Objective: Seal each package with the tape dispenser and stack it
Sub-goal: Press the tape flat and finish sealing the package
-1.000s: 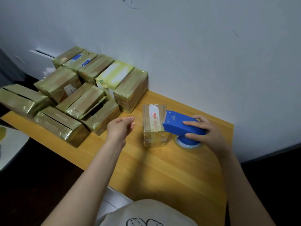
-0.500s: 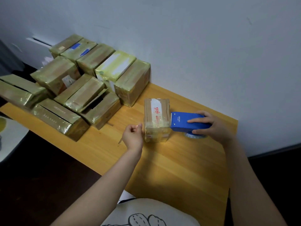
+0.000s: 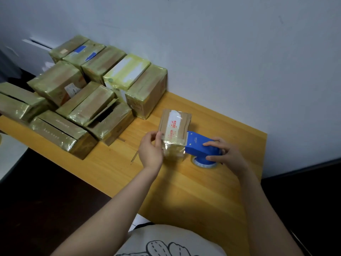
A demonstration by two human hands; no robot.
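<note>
Head view: from where I'm standing it's 1 small package (image 3: 175,130) upright on the table (image 3: 184,196), with a hand on either side of it.
Left hand: this is the bit that changed. 1 second back the left hand (image 3: 150,151) was hanging in the air short of the box, holding nothing. 0.5 seconds back it was right beside it. Now it's clamped on the near left edge, thumb on the front face, fingers curled round the side.
Right hand: the right hand (image 3: 227,154) hasn't let go. Fingers over the top of the blue tape dispenser (image 3: 201,147), thumb underneath, wrapped tight round it.
Dispenser: nose pressed against the package's right side. The tape roll (image 3: 203,164) sits low, on the table or just off it, can't tell which.
Package: near the middle of the table, apart from the pile. White label with red print on top under clear tape, and the lower part looks shiny with wrap already.
What it means: I reckon the left hand is there to brace the box so the dispenser can pull a strip across without shoving it along. Sealing looks under way, not finished.
Pile: the pile of taped boxes (image 3: 83,93) sits at the left against the wall (image 3: 221,52), 1 of them with a flap gaping. This package isn't stacked yet.
</note>
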